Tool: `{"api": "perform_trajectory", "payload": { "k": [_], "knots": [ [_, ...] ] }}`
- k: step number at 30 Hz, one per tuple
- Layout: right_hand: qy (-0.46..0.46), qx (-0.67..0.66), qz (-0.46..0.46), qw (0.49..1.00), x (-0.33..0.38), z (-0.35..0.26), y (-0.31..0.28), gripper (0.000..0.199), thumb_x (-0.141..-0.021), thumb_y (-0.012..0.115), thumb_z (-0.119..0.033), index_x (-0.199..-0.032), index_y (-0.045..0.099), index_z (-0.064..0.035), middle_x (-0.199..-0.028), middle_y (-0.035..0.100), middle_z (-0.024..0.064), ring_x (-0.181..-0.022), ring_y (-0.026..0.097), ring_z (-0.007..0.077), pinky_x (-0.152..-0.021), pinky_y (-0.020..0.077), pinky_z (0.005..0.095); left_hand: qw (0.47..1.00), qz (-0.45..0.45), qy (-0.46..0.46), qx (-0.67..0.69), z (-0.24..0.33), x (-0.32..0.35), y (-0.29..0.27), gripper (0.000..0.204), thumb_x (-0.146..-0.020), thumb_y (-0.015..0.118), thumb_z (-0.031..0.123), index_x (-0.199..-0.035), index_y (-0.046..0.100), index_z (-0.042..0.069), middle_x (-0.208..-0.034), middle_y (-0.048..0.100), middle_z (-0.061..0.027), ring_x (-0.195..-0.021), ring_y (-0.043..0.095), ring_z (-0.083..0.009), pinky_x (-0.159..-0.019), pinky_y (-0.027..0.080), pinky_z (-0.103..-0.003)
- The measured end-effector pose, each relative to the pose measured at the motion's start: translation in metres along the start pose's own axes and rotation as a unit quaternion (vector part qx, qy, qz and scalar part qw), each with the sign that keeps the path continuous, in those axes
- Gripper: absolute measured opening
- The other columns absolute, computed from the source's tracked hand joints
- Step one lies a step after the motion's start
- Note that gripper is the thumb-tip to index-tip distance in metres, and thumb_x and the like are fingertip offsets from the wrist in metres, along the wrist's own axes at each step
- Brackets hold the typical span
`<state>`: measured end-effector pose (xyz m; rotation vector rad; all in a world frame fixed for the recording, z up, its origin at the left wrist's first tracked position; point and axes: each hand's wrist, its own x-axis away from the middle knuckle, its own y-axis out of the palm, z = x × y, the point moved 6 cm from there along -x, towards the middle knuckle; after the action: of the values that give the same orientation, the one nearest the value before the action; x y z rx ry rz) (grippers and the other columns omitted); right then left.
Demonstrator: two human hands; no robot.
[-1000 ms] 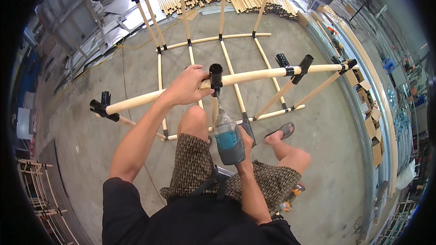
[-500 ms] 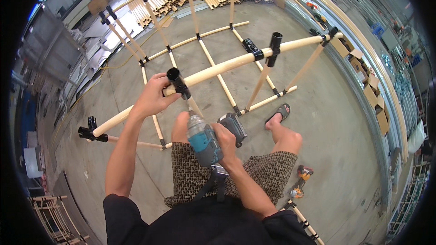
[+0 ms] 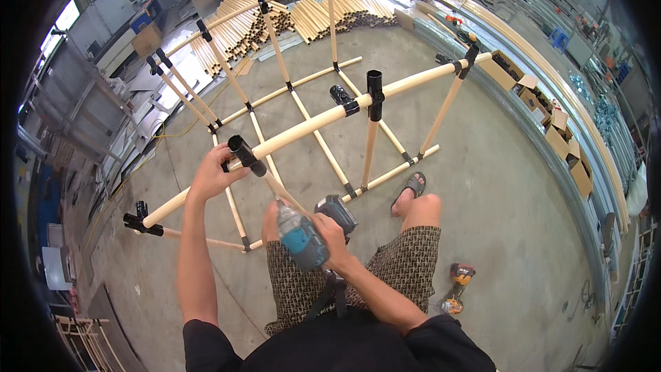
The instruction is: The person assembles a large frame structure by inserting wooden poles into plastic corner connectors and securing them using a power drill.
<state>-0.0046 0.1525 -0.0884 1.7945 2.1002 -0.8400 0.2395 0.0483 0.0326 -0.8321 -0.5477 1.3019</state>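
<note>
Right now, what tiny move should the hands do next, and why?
Maybe the right hand should ease the driver away from the black connector: its tip looks just below it, not on it, and the left hand is close by, gripping the pale pipe.

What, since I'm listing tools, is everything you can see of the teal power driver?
The power driver has a teal and dark grey, plastic-looking body, a pale, translucent-looking nose and a dark battery pack. The right hand wraps around the handle, hiding most of it. It is held in the air over the patterned shorts, nose pointing forward and slightly left, battery pack to the right. Whether its tip touches the pole beside it, or it is running, cannot be told.
</note>
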Motion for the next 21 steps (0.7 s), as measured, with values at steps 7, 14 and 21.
{"api": "perform_trajectory", "payload": {
  "k": [7,14,21],
  "knots": [
    [-0.056,0.182,0.123,0.974,0.022,0.061,-0.073,0.014,-0.084,0.076,-0.012,-0.086,0.066,-0.003,-0.077,0.067,0.0051,-0.066,0.06,0.0184,-0.061,0.0474,0.0342,0.977,0.065,-0.066,0.194,0.002,0.007,0.005,0.037,-0.083,0.077,0.017,-0.116,0.068,0.001,-0.113,0.066,-0.006,-0.104,0.06,-0.0153,-0.089,0.048,-0.031],
    [0.204,-0.04,0.231,0.95,-0.001,0.085,-0.145,0.018,-0.089,0.076,-0.017,-0.095,0.068,-0.0025,-0.086,0.068,0.0044,-0.077,0.061,0.0174,-0.07,0.0496,0.0337,0.957,0.26,0.125,0.001,0.138,-0.039,0.015,0.035,-0.086,0.074,0.016,-0.116,0.067,0.001,-0.115,0.07,-0.0112,-0.111,0.063,-0.022,-0.098,0.046,-0.035],
    [0.176,-0.001,0.173,0.969,-0.029,0.103,-0.162,0.018,-0.089,0.076,-0.016,-0.095,0.067,-0.0011,-0.085,0.067,0.006,-0.076,0.06,0.0171,-0.07,0.0497,0.0334,0.992,0.021,0.102,0.072,0.16,-0.163,0.126,0.039,-0.093,0.069,0.032,-0.116,0.067,0.001,-0.108,0.071,-0.0102,-0.096,0.064,-0.0184,-0.083,0.049,-0.031]
  ]
}}
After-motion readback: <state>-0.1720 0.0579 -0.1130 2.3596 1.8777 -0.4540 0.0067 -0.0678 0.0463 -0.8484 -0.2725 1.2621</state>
